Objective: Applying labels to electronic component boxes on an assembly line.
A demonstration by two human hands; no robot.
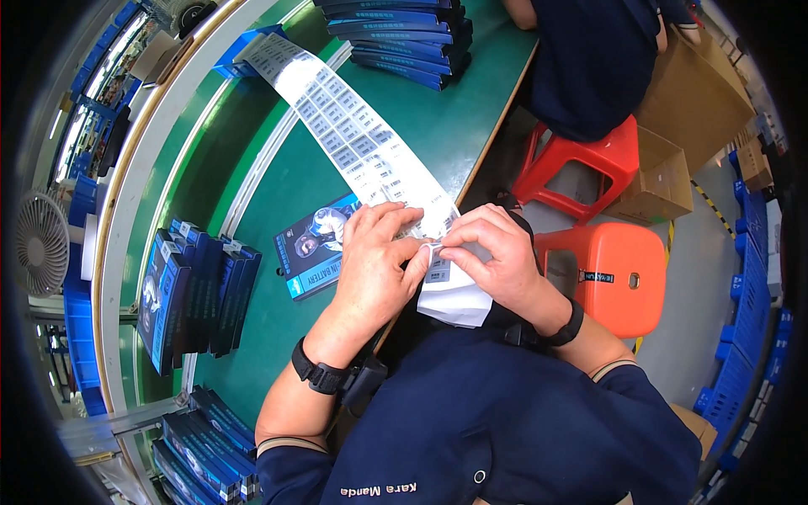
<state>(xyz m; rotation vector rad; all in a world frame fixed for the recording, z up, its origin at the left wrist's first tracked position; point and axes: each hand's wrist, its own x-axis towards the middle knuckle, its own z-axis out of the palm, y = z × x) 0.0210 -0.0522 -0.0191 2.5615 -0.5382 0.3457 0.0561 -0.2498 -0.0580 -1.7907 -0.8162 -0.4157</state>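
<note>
Label strip [341, 122] held across the edge of the worktop [282, 181]. Nearest the person, I see its short, pale end hanging from the fingers toward the body. The left hand [376, 255] and right hand [497, 255] sit close together, each pinching the strip between thumb and fingertips. Just left of the left hand, and partly hidden by it, lies a flat box [313, 248]; right of the right hand is an orange stool [619, 278]. Beyond both hands, the strip's long axis runs obliquely away and leftward, its far end pointing to a blue bin [228, 62], left of stacked boxes [404, 38].
</note>
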